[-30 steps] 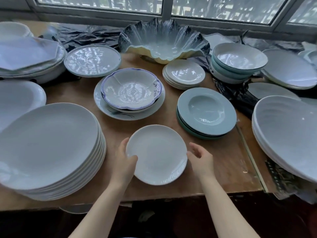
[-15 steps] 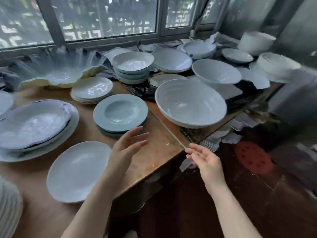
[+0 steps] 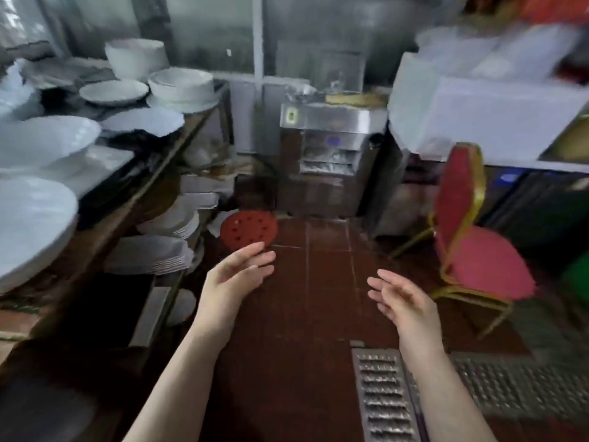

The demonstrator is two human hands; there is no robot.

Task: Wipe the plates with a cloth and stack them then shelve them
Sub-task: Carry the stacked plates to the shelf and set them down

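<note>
Hands: left hand (image 3: 234, 279) empty, fingers relaxed | right hand (image 3: 403, 301) empty, fingers relaxed

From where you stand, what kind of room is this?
Probably a restaurant's back kitchen or dish store: stacked white plates under a table, a steel machine against the wall, and a floor drain grate.

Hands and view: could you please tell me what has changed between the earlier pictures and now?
The left hand let go of the small white plate it held a second ago, and the right hand left its rim. The view swung right, away from the table toward the floor, a red chair and a steel machine. Both hands are empty and open, as half a second ago. The bowls stayed put.
</note>
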